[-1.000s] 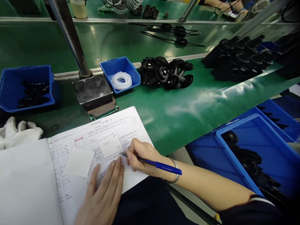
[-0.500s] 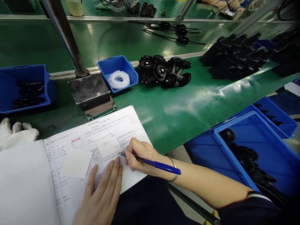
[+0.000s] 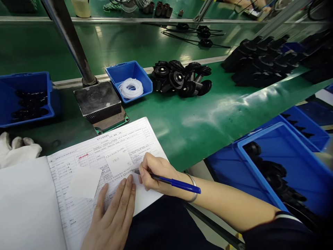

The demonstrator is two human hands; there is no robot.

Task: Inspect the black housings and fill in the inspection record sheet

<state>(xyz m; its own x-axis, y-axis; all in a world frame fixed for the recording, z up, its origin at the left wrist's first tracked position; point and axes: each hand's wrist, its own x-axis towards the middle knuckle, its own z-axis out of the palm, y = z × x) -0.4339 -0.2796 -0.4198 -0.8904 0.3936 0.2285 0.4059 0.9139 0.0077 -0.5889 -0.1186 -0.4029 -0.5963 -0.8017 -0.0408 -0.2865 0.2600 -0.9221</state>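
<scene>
My right hand (image 3: 157, 173) pinches a blue pen (image 3: 179, 185), whose dark tip touches the printed sheet (image 3: 85, 211) near handwritten figures. Flat on that sheet lies my left hand (image 3: 116, 208), fingers stretched out and pointing up the page. A small white note (image 3: 119, 160) with handwriting rests just above my left fingertips. Another white slip (image 3: 85, 181), with no writing visible on it, lies to the left. The sheet is one page of an open pad, with a blank white page (image 3: 24, 205) folded to its left.
A blue bin (image 3: 148, 85) with coiled white tubing (image 3: 130, 88) stands beside a metal block on a post (image 3: 97, 99). Black round parts (image 3: 182, 79) are piled on the green bench. Another blue bin (image 3: 50, 97) and a white glove (image 3: 19, 151) are at left; blue crates (image 3: 307, 173) stand at right.
The view has shifted very slightly. My right hand keeps the pen tip at nearly the same place on the sheet, and my left hand stays flat.
</scene>
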